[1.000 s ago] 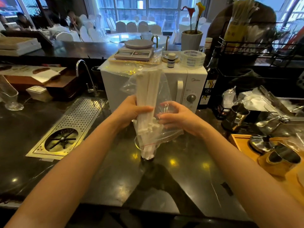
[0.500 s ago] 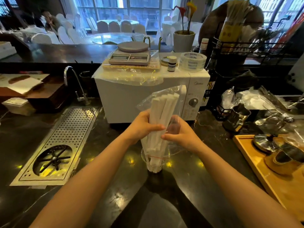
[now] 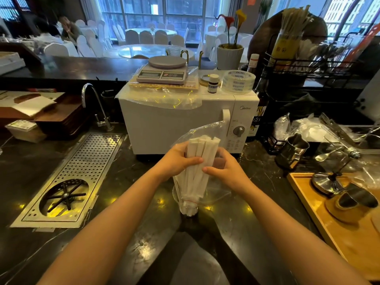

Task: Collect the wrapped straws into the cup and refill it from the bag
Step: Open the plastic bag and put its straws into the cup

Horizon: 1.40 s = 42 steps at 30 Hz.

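Note:
A bundle of white paper-wrapped straws (image 3: 200, 161) stands nearly upright inside a clear plastic bag (image 3: 202, 131). The bag's red-lined mouth points down into a clear glass cup (image 3: 188, 209) on the dark counter. The straws' lower ends sit inside the cup. My left hand (image 3: 176, 161) wraps around the bundle from the left, thumb across its front. On the right side my right hand (image 3: 223, 170) pinches the bag and straws. The cup's rim is partly hidden by the bag.
A white microwave (image 3: 174, 124) stands just behind the hands, with a scale (image 3: 162, 72) and tape rolls on top. A steel drain grate (image 3: 72, 179) lies to the left beside a tap (image 3: 92, 103). A wooden tray (image 3: 345, 221) with metal pitchers sits at right.
The bag of straws has sunk lower into the cup and tilted slightly. Both hands slid along with it, staying closed around the bundle. The camera view shifted.

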{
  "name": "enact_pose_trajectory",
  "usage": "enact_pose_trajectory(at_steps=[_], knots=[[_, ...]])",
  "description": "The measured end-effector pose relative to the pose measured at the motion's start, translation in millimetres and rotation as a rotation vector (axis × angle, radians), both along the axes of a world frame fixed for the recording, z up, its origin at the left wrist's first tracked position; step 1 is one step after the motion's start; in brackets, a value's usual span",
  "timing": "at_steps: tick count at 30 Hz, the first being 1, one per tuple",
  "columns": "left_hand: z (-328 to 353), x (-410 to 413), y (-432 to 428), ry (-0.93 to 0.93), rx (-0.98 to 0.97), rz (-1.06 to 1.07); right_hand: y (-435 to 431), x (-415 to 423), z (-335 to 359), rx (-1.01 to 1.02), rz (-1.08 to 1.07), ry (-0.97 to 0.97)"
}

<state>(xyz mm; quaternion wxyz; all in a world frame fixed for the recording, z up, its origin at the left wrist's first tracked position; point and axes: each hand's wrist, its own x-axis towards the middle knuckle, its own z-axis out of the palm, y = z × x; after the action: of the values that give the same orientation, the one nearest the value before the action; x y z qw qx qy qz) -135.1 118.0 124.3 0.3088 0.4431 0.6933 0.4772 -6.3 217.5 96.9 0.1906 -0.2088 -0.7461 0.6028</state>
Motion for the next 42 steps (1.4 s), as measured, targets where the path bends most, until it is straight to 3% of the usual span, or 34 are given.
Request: enact_pose_trajectory(at_steps=[5, 11, 23, 27, 34, 42], knots=[[-3.4, -1.9, -6.4, 0.061, -0.09, 0.01, -3.1, -3.0, -4.1, 0.005, -0.102, 0.002], [-15.6, -8.3, -16.7, 0.34, -0.35, 0.004, -4.9, -5.4, -5.3, -0.034, -0.171, 0.03], [-7.6, -5.2, -13.8, 0.352, -0.199, 0.061, -5.2, -14.0, 3.7, -0.01, -0.026, 0.083], [-9.1, -7.8, -12.1, 0.332, -0.194, 0.09, -6.1, -20.3, 1.9, 0.083, -0.012, 0.072], [7.1, -21.2, -13.3, 0.238, -0.134, 0.137, 5.0, -25.3, 11.4, -0.015, -0.026, 0.106], [28.6, -29.4, -13.1, -0.115, 0.131, 0.243, 22.1, -28.6, 34.7, -0.087, -0.085, 0.199]])
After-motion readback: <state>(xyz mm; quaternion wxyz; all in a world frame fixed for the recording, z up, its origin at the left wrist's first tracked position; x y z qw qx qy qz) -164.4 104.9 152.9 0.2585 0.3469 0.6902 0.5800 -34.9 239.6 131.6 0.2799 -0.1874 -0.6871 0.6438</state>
